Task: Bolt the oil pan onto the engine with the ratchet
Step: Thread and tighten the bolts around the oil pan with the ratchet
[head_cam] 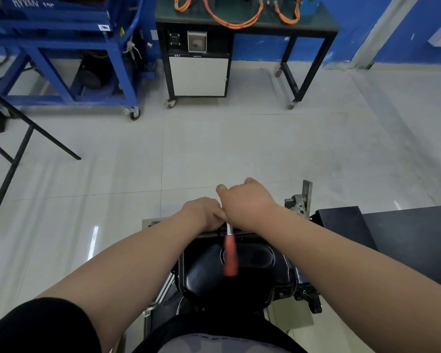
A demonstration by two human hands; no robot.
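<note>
At the oil pan's (209, 276) far rim our right hand (245, 203) curls over the ratchet's (229, 230) head, likely seating the socket (its orange handle (231, 256) juts free); our left hand's (203, 212) grip, beside it, we cannot tell.

Both my arms reach forward, forearms bare, coming together in front of me. My left hand (203, 212) and my right hand (248, 201) touch side by side, backs turned up, the right one slightly further ahead. The fingers of both curl downward, hidden; what they grip I cannot tell.
</note>
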